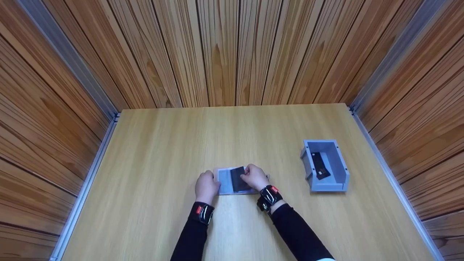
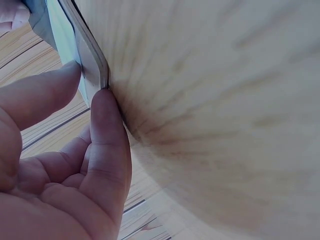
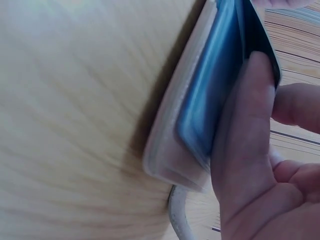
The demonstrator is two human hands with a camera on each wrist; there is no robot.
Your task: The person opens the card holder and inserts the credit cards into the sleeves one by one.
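An open card holder with a pale pinkish cover and blue plastic sleeves lies on the table in front of the person. The left hand pinches its left edge, thumb on the inner face and index finger at the corner, as the left wrist view shows. A thin dark card stands slightly tilted over the holder's middle. Between thumb and index finger the right hand pinches this card, also seen by the right wrist camera. Whether the card sits inside a sleeve, I cannot tell.
A blue-grey plastic bin stands to the right on the wooden table, with a black card or several inside. A pale strap sticks out from the holder's side. Wooden walls enclose the table.
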